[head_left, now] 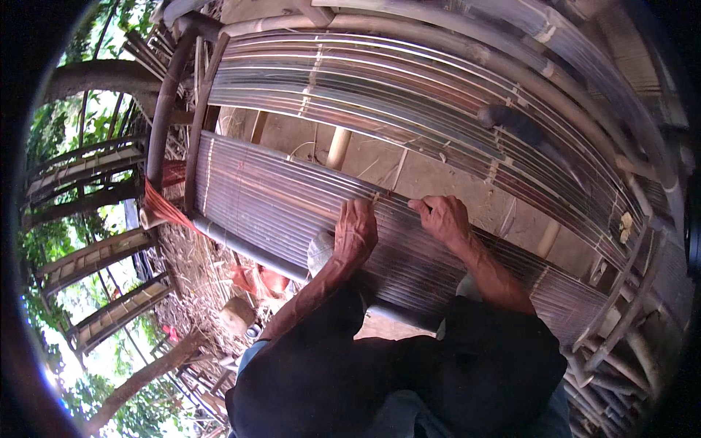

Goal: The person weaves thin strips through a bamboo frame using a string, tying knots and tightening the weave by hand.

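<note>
A near panel of thin, closely set bamboo strips (270, 186) lies slanting in front of me, between my knees and the far side. My left hand (355, 232) is closed at its far edge, beside a small cross binding (376, 197). Just to the right, along the same edge, my right hand (447, 223) is closed with thumb and forefinger pinched together. What the fingers of either hand grip is too small or hidden to make out. A short gap separates the two hands. Both forearms reach over the panel from below.
Beyond a gap lies another slatted panel (365, 87), with a dark-handled, knife-like tool (515, 124) on it. A bamboo post (338, 148) stands in the gap. Orange netting (166, 204) is tied at the left frame pole (169, 109). A block of wood (237, 315) sits lower left.
</note>
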`<state>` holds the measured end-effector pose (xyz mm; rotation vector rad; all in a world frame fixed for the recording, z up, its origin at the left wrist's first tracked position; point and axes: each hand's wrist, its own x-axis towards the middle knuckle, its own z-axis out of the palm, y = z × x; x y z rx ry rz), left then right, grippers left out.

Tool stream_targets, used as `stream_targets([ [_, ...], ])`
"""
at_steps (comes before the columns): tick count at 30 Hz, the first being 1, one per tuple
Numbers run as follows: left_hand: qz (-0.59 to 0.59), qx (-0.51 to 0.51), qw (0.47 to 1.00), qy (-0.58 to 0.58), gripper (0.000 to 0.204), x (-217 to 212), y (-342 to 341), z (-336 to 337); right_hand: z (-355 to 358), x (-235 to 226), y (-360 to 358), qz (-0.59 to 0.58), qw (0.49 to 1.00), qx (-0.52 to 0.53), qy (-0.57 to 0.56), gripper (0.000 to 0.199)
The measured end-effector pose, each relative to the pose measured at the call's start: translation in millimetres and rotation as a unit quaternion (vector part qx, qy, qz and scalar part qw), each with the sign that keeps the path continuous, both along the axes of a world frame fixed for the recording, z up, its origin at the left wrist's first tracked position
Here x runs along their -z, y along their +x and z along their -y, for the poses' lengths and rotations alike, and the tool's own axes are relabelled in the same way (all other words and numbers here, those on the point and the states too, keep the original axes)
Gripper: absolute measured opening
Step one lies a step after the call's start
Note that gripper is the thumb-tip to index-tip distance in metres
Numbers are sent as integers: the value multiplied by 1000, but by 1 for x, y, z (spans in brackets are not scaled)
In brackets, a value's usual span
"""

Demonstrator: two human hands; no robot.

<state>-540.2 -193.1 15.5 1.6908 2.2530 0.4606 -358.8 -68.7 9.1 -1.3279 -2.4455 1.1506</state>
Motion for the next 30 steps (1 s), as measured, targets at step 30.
stream_targets([
  [30,606,-226,763,7,30,-41,-91,73,-23,-56,-17,92,988,-85,-88,30],
])
